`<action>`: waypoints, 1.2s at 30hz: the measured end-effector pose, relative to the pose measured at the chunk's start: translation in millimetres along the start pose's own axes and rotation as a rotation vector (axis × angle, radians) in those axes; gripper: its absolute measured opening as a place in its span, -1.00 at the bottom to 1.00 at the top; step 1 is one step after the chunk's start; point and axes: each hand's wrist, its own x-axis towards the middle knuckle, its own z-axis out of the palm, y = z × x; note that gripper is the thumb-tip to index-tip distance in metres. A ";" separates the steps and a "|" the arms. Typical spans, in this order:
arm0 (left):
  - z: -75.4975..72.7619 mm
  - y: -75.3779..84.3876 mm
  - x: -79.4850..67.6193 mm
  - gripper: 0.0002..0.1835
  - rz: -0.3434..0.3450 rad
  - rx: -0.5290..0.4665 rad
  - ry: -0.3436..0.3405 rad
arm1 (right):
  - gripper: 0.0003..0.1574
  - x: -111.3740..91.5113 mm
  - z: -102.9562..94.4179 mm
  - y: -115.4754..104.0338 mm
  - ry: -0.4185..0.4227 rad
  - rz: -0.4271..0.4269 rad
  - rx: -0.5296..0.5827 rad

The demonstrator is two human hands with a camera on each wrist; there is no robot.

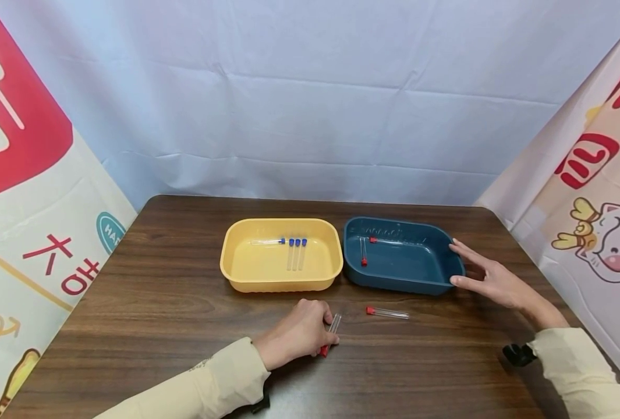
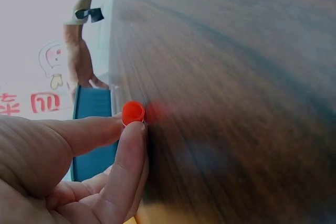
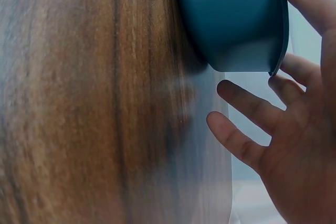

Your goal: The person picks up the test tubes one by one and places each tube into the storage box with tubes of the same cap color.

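Note:
Between thumb and fingers, my left hand point(image 1: 301, 330) pinches a clear test tube with a red cap point(image 2: 133, 112) close over the table; the capped end points toward me. My right hand point(image 1: 498, 282) is at the right end of the dark blue basin point(image 1: 404, 285), its fingers spread and fairly straight, thumb and fingertips at the rim. Two red-capped tubes point(image 1: 364, 254) lie inside that basin. Another red-capped test tube point(image 1: 388, 313) lies on the table in front of it, to the right of my left hand.
A yellow basin point(image 1: 280, 286) stands left of the blue one, close beside it. In it lie several blue-capped test tubes point(image 1: 296, 256). Both basins rest on a brown wooden table point(image 1: 158, 326), with a pale cloth point(image 1: 310, 116) hanging behind and printed cloths at the sides.

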 end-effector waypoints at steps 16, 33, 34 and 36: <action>1.0 1.2 -4.9 -0.62 -0.023 0.072 0.005 | 0.01 -0.3 -0.8 -2.1 0.000 0.002 -0.003; -21.8 -12.4 3.7 -0.24 0.273 0.467 -0.084 | 0.01 0.4 -0.8 -0.2 -0.002 -0.001 -0.006; -23.0 -13.4 4.6 -0.20 0.284 0.478 -0.096 | 0.01 0.4 -0.7 -0.1 -0.002 0.001 -0.007; -25.1 -15.4 6.2 -0.13 0.300 0.490 -0.121 | 0.01 0.6 -0.5 0.4 -0.002 0.001 -0.008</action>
